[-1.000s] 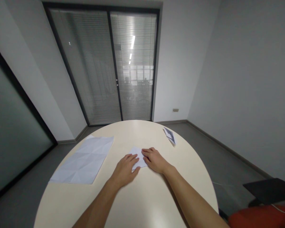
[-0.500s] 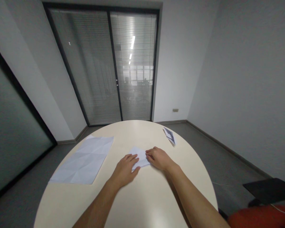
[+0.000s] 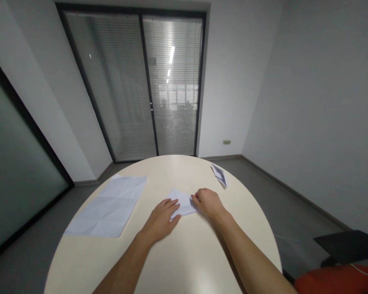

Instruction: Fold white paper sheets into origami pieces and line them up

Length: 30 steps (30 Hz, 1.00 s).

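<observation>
A small folded white paper (image 3: 184, 203) lies flat near the middle of the round table (image 3: 178, 253). Across its left part rests my left hand (image 3: 164, 216), fingers stretched out and slightly spread, thumb near the paper's front edge. My right hand (image 3: 207, 201) is on the paper's right end with its fingers curled in and pressed together. Its fingertips and the bit of paper under them are partly hidden, so whether it pinches the edge or only presses on it is unclear.
A large creased white sheet (image 3: 110, 208) covers the table's left side. Near the far right edge stands another folded paper piece (image 3: 219, 175). A red chair seat (image 3: 337, 279) and a black panel (image 3: 349, 245) are at the lower right, beyond the table.
My right hand has slid slightly to the right along the paper, and its fingers have curled in more. My left hand has stayed in place.
</observation>
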Tool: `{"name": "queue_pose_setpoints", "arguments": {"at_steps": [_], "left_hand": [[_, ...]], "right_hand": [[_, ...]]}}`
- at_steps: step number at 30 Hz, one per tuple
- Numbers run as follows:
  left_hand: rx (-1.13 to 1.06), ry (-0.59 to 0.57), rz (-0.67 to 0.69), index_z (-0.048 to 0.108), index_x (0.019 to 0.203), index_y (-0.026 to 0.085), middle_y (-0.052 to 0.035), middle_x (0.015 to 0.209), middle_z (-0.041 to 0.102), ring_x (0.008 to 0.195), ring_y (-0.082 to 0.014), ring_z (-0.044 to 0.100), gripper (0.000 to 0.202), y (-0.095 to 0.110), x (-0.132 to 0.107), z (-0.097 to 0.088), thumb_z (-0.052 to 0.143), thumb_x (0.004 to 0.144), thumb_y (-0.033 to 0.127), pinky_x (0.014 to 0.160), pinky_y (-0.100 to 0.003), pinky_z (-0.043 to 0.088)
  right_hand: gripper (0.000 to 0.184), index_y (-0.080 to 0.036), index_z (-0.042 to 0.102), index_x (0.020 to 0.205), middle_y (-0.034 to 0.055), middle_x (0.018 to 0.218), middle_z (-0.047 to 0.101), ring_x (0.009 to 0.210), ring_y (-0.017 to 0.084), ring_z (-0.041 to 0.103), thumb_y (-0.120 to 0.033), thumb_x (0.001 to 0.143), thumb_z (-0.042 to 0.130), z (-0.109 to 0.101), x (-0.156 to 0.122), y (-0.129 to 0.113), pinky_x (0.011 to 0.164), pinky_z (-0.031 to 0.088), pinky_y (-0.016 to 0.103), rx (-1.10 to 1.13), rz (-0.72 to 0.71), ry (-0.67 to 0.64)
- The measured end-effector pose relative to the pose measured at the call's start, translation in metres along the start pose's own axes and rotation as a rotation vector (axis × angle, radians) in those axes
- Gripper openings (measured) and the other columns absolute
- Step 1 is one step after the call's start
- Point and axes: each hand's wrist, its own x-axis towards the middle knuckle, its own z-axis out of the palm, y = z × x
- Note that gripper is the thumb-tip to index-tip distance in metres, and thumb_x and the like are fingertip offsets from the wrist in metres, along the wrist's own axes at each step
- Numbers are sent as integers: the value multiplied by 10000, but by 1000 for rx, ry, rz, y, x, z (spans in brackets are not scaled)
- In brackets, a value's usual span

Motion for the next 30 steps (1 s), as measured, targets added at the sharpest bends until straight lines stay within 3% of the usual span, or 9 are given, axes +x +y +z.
{"name": "queue_pose_setpoints", "arguments": {"at_steps": [6,8,13,19,30], "left_hand": [[-73,-72,85,617,1368,224,-35,1472,583,1377,-266,490,419,7,0,-10,569,965,328,1188,-464,393],[-86,-92,112,608,1380,223,-34,1481,574,1389,-268,477,439,8,-1,-13,580,953,321,1196,-461,384],[-121,-112,160,602,1389,246,-33,1498,556,1404,-268,466,448,8,-1,-14,580,950,330,1198,-471,380],[-154,-106,188,589,1402,261,-36,1501,553,1408,-272,466,472,6,-1,-11,601,934,326,1197,-483,381],[-142,-109,175,631,1344,230,-55,1435,610,1389,-272,478,421,10,-1,-14,595,933,312,1195,-479,384]], "right_hand": [[302,-164,751,1100,110,1148,744,1103,231,638,-244,993,479,19,5,4,986,448,335,212,-411,31],[296,-153,730,1151,119,1197,730,1156,246,621,-233,986,499,24,6,5,1035,433,372,233,-463,47],[269,-160,713,1144,121,1238,712,1227,251,601,-205,982,504,34,8,8,1130,383,434,239,-511,85],[332,-151,633,1270,142,1318,670,1285,243,576,-180,965,507,42,10,10,1181,357,451,255,-531,94],[355,-153,637,1294,143,1343,661,1322,238,552,-191,990,458,40,9,9,1209,324,474,281,-541,66]]}}
